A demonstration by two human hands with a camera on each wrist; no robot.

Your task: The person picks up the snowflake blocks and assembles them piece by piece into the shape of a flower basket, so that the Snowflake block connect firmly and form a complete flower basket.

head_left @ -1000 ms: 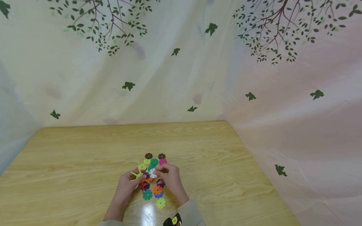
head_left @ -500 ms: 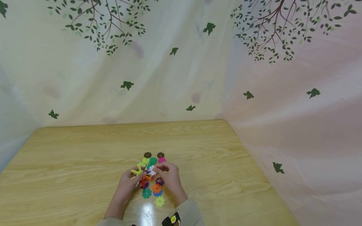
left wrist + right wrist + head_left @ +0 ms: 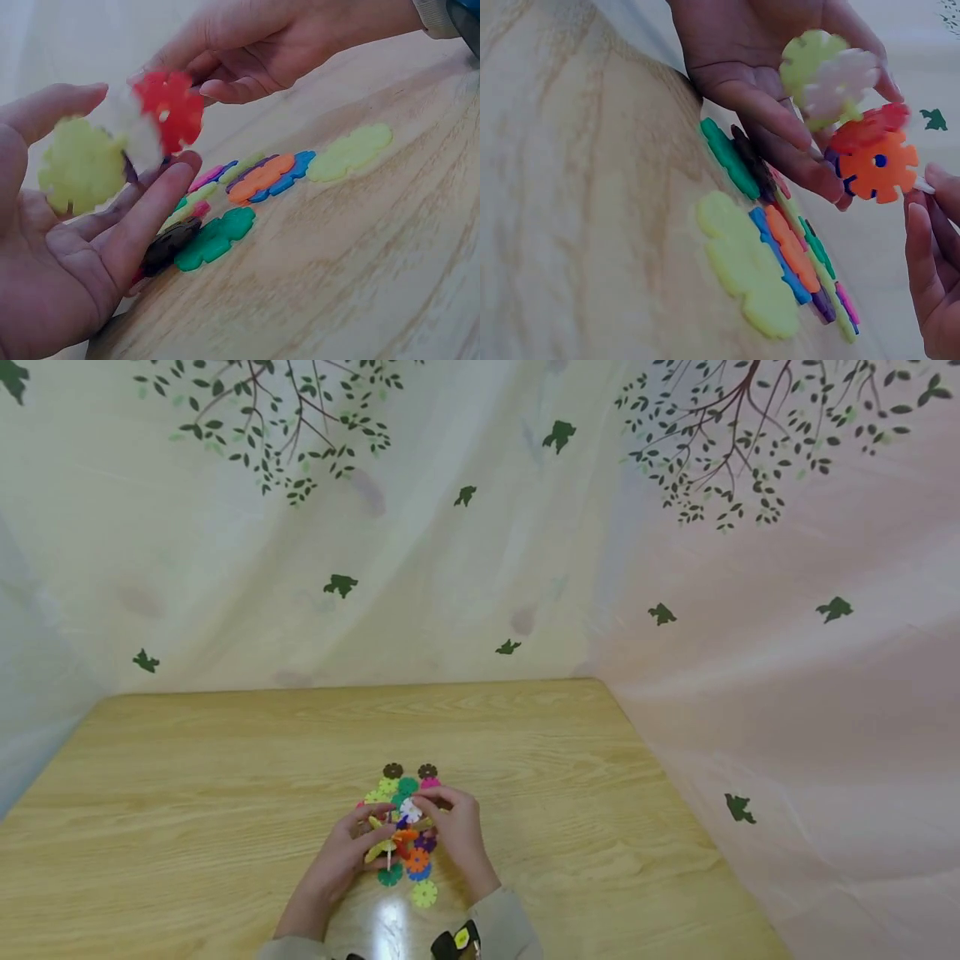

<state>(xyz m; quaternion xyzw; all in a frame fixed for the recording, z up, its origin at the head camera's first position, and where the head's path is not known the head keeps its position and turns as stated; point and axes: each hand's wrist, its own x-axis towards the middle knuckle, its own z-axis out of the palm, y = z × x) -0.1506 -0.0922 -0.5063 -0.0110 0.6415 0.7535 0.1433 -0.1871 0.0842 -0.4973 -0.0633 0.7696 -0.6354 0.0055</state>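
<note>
A cluster of interlocking plastic flower discs is held between my hands, raised over the table. My left hand point(image 3: 341, 852) cradles it with bent fingers and thumb around its yellow disc point(image 3: 81, 165). Red disc point(image 3: 172, 112) and orange disc point(image 3: 877, 169) stick out of the cluster at angles, with purple behind the orange one. From the right, my right hand point(image 3: 459, 831) pinches a white disc point(image 3: 410, 810) between thumb and fingertips, right at the cluster's edge. In the right wrist view only a sliver of what those fingertips pinch shows.
Loose flower discs lie below and around the hands: a green disc point(image 3: 390, 875), an orange disc point(image 3: 417, 860) overlapping a blue one, a yellow disc point(image 3: 424, 894) and two brown discs, one at the far left point(image 3: 393, 771). A printed cloth point(image 3: 450, 568) hangs behind the wooden table point(image 3: 562, 777).
The cluster has turned in my left hand, whose fingers have spread and shifted around it. My right hand keeps its pinch on the white disc, nearly in place.
</note>
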